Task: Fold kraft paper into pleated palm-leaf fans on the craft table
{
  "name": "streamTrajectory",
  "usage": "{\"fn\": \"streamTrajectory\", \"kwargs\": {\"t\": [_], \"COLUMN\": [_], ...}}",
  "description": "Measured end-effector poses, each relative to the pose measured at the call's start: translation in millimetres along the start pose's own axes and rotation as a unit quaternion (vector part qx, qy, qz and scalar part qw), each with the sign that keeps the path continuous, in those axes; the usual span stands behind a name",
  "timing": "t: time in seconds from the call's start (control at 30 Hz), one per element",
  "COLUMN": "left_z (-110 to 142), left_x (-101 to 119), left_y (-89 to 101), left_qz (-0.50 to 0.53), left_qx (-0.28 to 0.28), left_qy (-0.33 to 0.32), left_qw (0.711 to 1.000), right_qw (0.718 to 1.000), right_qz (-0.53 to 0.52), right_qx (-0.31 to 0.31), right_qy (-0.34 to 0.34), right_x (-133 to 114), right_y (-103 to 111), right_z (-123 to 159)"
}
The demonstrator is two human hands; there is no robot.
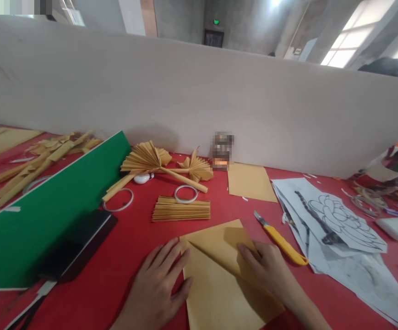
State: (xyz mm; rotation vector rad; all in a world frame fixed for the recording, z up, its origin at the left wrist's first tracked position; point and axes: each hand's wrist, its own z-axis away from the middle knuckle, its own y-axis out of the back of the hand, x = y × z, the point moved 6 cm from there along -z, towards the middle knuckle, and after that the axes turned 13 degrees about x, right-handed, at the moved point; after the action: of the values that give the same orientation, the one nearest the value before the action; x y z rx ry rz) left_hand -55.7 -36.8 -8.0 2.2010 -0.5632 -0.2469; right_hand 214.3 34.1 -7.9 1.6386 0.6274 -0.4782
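A sheet of brown kraft paper (pixel 219 293) lies before me, its upper part folded over in a slanting flap. My left hand (pixel 160 279) rests with fingers spread at the sheet's left edge, fingertips touching the corner. My right hand (pixel 269 268) pinches the flap on the right side, thumb on top and the other fingers partly hidden. Just beyond the sheet is a pleated paper strip (pixel 181 210). To the right of my right hand lies a yellow utility knife (pixel 284 243) with its blade showing.
Pleated paper fans on rolled stems (pixel 150 158) lie at the back, near white rings (pixel 186 194). A square paper piece (pixel 252 183) lies by the white partition (pixel 199 96). Left are a green board (pixel 64 197) and black phone (pixel 78 243); right, drawings on white paper (pixel 346 220).
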Motion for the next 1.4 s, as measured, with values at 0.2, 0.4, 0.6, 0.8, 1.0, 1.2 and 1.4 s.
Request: {"fn": "streamTrajectory", "kwargs": {"t": [0.2,0.4,0.6,0.8,1.0,1.2,1.4], "left_z": [-4.9,-7.3,-8.7,-10.1,-4.4,-5.3,-6.2], "left_x": [2.7,2.8,2.4,0.4,-0.5,0.4,0.6], "left_y": [4.1,5.2,5.3,5.8,1.7,2.3,3.8], "left_qz": [0.021,0.04,0.06,0.056,0.026,0.022,0.035], "left_qx": [0.008,0.005,0.023,0.025,-0.024,-0.014,0.0], "left_qy": [-0.006,0.032,0.058,0.053,0.009,0.012,0.024], "left_qw": [1.0,0.999,0.996,0.997,0.999,1.0,0.999], "right_qw": [1.0,0.997,0.999,0.999,1.0,1.0,0.999], "right_qz": [0.014,0.02,0.007,0.008,0.007,0.001,0.002], "right_qx": [0.008,0.042,0.031,0.029,0.021,0.011,0.034], "right_qy": [0.008,0.058,0.038,0.024,0.007,0.005,-0.015], "right_x": [-2.1,-7.5,-5.9,-1.8,-0.9,-0.4,4.6], "right_y": [0.6,4.3,5.4,2.7,3.4,2.9,7.4], "right_z": [-1.4,-2.3,-3.0,-4.3,-2.8,-5.1,-5.3]}}
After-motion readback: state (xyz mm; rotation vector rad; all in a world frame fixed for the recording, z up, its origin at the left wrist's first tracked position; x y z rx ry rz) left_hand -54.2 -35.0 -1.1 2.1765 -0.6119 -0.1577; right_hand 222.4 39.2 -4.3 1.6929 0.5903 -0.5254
